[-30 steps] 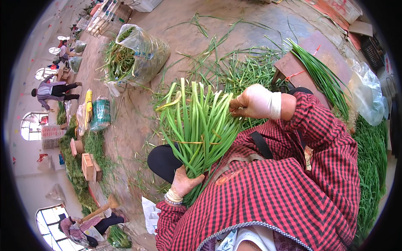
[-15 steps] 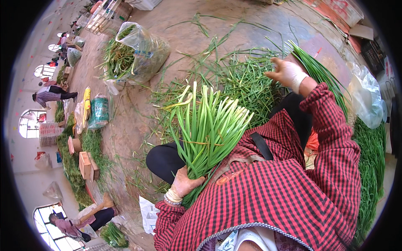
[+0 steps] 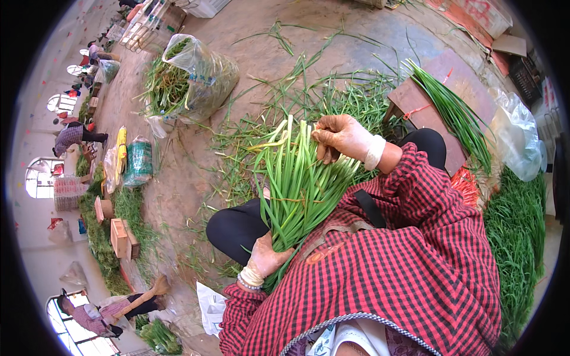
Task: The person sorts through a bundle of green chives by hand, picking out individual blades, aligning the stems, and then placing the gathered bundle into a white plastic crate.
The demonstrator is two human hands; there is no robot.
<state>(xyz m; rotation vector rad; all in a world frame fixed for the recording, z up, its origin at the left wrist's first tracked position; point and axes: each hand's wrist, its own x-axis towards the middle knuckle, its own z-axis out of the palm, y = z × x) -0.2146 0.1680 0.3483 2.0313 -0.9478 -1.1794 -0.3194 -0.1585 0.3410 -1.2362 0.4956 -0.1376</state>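
A thick bunch of long-leaved green chives [image 3: 303,199] lies across my lap, its pale stem ends pointing away from me. My left hand [image 3: 265,258], in a thin glove with a beaded bracelet at the wrist, is closed around the leafy lower part. At the pale ends, my gloved right hand [image 3: 344,139] has its fingers bent and pinched together on some of the stems. Its fingertips are partly hidden, so how many stems they hold does not show. A smaller sheaf of chives [image 3: 448,107] rests on a low wooden stand [image 3: 424,113] to my right.
Loose leaf trimmings [image 3: 362,98] litter the floor ahead. A clear bag of greens [image 3: 214,83] stands at the far left, near a wrapped green roll [image 3: 138,161]. Red ties [image 3: 466,185], a plastic bag [image 3: 516,139] and heaped chives [image 3: 516,249] are at right. Other people work at left.
My right hand has come from above the stand, leftward and nearer, to the pale ends of the bunch, and its fingers have closed. My left hand keeps its grip.
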